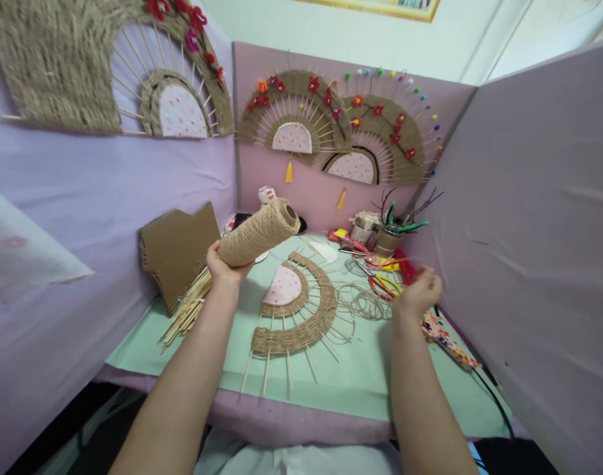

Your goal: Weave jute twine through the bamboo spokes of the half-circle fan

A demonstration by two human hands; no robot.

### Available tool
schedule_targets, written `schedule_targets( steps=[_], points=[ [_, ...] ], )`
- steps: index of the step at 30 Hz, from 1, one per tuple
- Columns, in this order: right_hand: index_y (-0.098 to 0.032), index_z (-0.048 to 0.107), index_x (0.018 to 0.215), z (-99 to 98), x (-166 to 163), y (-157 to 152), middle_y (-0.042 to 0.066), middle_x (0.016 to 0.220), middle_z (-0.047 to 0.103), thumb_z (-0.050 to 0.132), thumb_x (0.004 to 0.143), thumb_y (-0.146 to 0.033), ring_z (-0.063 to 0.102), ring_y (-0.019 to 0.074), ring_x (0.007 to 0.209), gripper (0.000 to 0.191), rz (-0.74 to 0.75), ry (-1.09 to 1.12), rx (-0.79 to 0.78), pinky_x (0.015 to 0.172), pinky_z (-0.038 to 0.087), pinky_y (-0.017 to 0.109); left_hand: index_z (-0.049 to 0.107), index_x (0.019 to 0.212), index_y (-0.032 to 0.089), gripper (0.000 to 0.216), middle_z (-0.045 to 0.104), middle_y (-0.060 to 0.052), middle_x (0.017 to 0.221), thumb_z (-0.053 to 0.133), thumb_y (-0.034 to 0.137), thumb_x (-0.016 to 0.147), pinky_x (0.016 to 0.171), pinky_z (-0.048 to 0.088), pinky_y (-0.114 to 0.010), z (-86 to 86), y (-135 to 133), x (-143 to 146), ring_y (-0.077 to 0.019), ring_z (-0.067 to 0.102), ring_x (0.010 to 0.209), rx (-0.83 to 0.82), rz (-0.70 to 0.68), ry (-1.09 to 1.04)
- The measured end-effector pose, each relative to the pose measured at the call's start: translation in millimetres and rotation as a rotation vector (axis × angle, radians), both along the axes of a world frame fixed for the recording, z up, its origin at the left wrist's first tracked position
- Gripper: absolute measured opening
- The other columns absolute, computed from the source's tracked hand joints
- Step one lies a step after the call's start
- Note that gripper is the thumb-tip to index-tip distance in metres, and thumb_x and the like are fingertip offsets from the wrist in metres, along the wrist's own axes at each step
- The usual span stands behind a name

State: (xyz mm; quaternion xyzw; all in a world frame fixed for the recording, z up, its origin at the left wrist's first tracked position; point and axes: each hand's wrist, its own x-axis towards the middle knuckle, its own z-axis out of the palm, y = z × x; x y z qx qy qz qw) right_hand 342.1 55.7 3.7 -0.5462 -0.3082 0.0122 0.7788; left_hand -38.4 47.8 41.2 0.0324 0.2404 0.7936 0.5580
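A large spool of jute twine (258,234) is tilted up to the right in my left hand (225,267), whose fingers wrap round its lower end. Out to the right, above the table, my right hand (417,291) is closed and a little blurred; what its fingers hold, if anything, I cannot make out. Between the hands lies a half-round woven fan (327,300) with bare sticks poking out past its twine band. A dotted pink-and-white half circle (284,286) forms its centre. Loose twine (363,303) curls on the table between the fan and my right hand.
Cardboard (175,247) and a bundle of thin sticks (190,307) are at the left. Scissors (383,285) and a can of green-handled pliers (389,239) stand at the back right. A flower-patterned strip with a black cord (450,346) lies right. Decorated fans (294,99) hang behind.
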Motion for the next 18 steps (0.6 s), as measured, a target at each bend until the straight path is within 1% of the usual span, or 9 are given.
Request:
schedule_targets(
  steps=[3, 5, 7, 9, 10, 12, 14, 16, 18],
  points=[
    [-0.018, 0.054, 0.073, -3.2, -19.5, -1.3, 0.005, 0.075, 0.058, 0.041, 0.08, -0.053, 0.053, 0.0217, 0.084, 0.038, 0.127, -0.228, -0.214, 0.078, 0.041, 0.037, 0.055, 0.076, 0.022, 0.019, 0.062, -0.004, 0.079, 0.048, 0.039, 0.069, 0.062, 0.05, -0.041, 0.6, -1.5, 4.2, -0.0259, 0.061, 0.077, 0.042, -0.115, 0.002],
    [-0.018, 0.056, 0.071, -5.3, -29.7, -2.0, 0.008, 0.079, 0.059, 0.048, 0.077, -0.05, 0.051, 0.0245, 0.089, 0.034, 0.126, -0.371, -0.334, 0.084, 0.038, 0.041, 0.056, 0.079, 0.022, 0.02, 0.063, -0.006, 0.082, 0.048, 0.039, 0.071, 0.063, 0.051, -0.042, 1.1, -2.1, 9.1, -0.0272, 0.062, 0.08, 0.062, -0.188, 0.004],
    [-0.016, 0.058, 0.077, -5.9, -38.0, -4.1, 0.011, 0.087, 0.06, 0.054, 0.073, -0.047, 0.05, 0.0271, 0.096, 0.031, 0.076, -0.459, -0.358, 0.089, 0.035, 0.044, 0.057, 0.083, 0.022, 0.022, 0.064, -0.007, 0.085, 0.048, 0.038, 0.072, 0.064, 0.051, -0.043, 1.3, -2.9, 16.4, -0.0283, 0.062, 0.083, 0.064, -0.251, -0.001],
    [-0.016, 0.058, 0.089, -4.5, -48.6, -9.4, 0.012, 0.097, 0.059, 0.058, 0.072, -0.044, 0.049, 0.0272, 0.101, 0.033, 0.126, -0.526, -0.275, 0.09, 0.036, 0.044, 0.058, 0.088, 0.021, 0.024, 0.065, -0.008, 0.088, 0.048, 0.037, 0.072, 0.067, 0.051, -0.044, 0.6, -4.1, 26.5, -0.0289, 0.063, 0.085, 0.061, -0.314, -0.006],
    [-0.016, 0.057, 0.097, -3.3, -55.9, -13.6, 0.012, 0.102, 0.058, 0.059, 0.073, -0.043, 0.049, 0.0263, 0.103, 0.037, 0.214, -0.566, -0.215, 0.09, 0.037, 0.044, 0.059, 0.09, 0.02, 0.026, 0.065, -0.008, 0.089, 0.048, 0.036, 0.073, 0.069, 0.051, -0.044, -0.2, -4.8, 32.5, -0.0289, 0.063, 0.086, 0.062, -0.352, -0.005],
    [-0.018, 0.052, 0.111, -0.8, -75.2, -24.6, 0.011, 0.114, 0.055, 0.062, 0.072, -0.043, 0.049, 0.0247, 0.108, 0.047, 0.47, -0.64, -0.132, 0.093, 0.038, 0.043, 0.06, 0.094, 0.019, 0.028, 0.066, -0.008, 0.09, 0.048, 0.034, 0.073, 0.074, 0.051, -0.045, -3.0, -6.8, 45.3, -0.0289, 0.063, 0.09, 0.076, -0.448, 0.005],
    [-0.02, 0.044, 0.124, 0.8, -98.7, -36.4, 0.011, 0.125, 0.05, 0.069, 0.066, -0.044, 0.046, 0.0254, 0.115, 0.068, 0.723, -0.695, -0.111, 0.097, 0.037, 0.044, 0.061, 0.094, 0.018, 0.029, 0.068, -0.008, 0.09, 0.049, 0.034, 0.074, 0.079, 0.05, -0.043, -6.8, -9.3, 57.6, -0.0276, 0.063, 0.093, 0.112, -0.513, 0.027],
    [-0.02, 0.045, 0.125, 1.4, -121.8, -44.8, 0.011, 0.124, 0.052, 0.076, 0.057, -0.046, 0.047, 0.0279, 0.117, 0.079, 0.933, -0.681, -0.085, 0.098, 0.038, 0.045, 0.062, 0.091, 0.016, 0.028, 0.069, -0.008, 0.088, 0.051, 0.035, 0.074, 0.083, 0.049, -0.04, -11.1, -12.4, 67.9, -0.0264, 0.063, 0.093, 0.136, -0.555, 0.079],
    [-0.021, 0.049, 0.121, 1.5, -139.8, -47.1, 0.009, 0.121, 0.054, 0.076, 0.055, -0.047, 0.049, 0.0281, 0.116, 0.076, 1.003, -0.563, -0.057, 0.098, 0.04, 0.045, 0.063, 0.089, 0.015, 0.031, 0.069, -0.009, 0.088, 0.053, 0.039, 0.073, 0.086, 0.047, -0.041, -14.9, -15.3, 76.1, -0.0284, 0.062, 0.095, 0.155, -0.641, 0.154]
  ],
)
